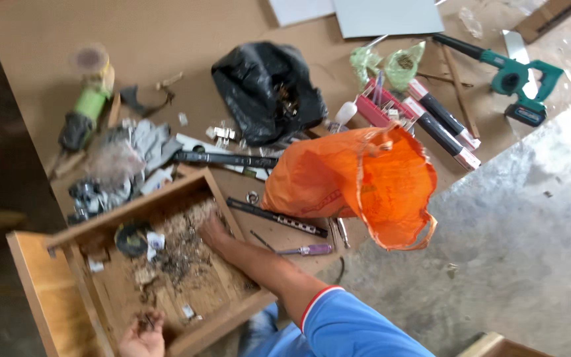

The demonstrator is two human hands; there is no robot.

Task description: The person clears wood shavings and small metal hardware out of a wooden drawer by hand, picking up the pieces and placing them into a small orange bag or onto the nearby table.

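Cupped, the left hand (142, 337) has its grip curled around small dark bits at the wooden drawer's (223, 316) near edge, while the right hand (213, 231) lies spread flat inside, on the debris (183, 251). An orange bag (358, 182) rests just beside, on the worktop (166, 33).

Right hand (211, 231) rests in the wooden drawer (196, 330); left hand (141, 338) cups small bits.

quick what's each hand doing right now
Left hand: palm up, cupped around a few small dark bits.
Right hand: holds nothing, fingers down in debris inside the shallow wooden drawer.
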